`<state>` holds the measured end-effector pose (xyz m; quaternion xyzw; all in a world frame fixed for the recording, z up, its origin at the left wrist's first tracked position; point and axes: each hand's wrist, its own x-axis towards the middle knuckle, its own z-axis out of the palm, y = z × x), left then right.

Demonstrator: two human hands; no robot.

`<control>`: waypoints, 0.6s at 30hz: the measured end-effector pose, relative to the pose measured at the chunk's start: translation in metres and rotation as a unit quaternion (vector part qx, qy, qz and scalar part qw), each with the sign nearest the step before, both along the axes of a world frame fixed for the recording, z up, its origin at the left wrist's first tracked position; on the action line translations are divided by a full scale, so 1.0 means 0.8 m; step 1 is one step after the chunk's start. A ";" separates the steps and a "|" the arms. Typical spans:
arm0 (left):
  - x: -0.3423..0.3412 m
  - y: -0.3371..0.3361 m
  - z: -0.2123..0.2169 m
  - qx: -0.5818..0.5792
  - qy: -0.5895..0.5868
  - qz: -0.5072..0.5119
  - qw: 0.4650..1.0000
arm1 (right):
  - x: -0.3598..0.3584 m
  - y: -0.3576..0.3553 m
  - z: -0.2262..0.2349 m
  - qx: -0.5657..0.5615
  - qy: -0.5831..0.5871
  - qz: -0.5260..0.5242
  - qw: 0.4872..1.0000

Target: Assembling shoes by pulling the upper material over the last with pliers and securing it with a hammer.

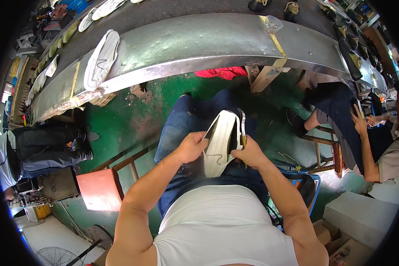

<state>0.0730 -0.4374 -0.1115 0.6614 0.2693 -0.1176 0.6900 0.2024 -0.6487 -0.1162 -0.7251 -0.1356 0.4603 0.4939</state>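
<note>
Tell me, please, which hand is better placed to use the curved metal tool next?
Probably the right hand: it holds the curved metal tool beside the white shoe upper, while the left hand grips the upper's left edge.

- One silver desk [186,44]
- One white shoe [101,62] on the desk
- Two hands before the desk: left hand [193,147], right hand [251,153]
- One held shoe [220,142] before the desk
- One metal tool [244,141] before the desk
- One cup [273,24] on the desk
- Two yellow tapes [277,44] on the desk
- One red cloth [221,72] under the desk
</note>
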 end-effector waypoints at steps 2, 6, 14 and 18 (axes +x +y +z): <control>-0.001 0.008 0.003 -0.163 0.006 -0.035 0.986 | 0.000 -0.005 0.014 -0.021 -0.004 0.019 1.000; -0.008 0.000 0.012 -0.338 -0.058 -0.054 0.938 | -0.002 -0.050 0.036 0.021 0.082 -0.049 0.995; -0.042 -0.052 -0.019 -0.061 -0.028 -0.059 0.996 | 0.001 -0.064 0.112 -0.061 -0.290 0.331 0.896; -0.042 -0.057 -0.028 -0.137 -0.058 -0.028 0.989 | 0.010 -0.042 0.117 -0.089 -0.418 0.382 0.820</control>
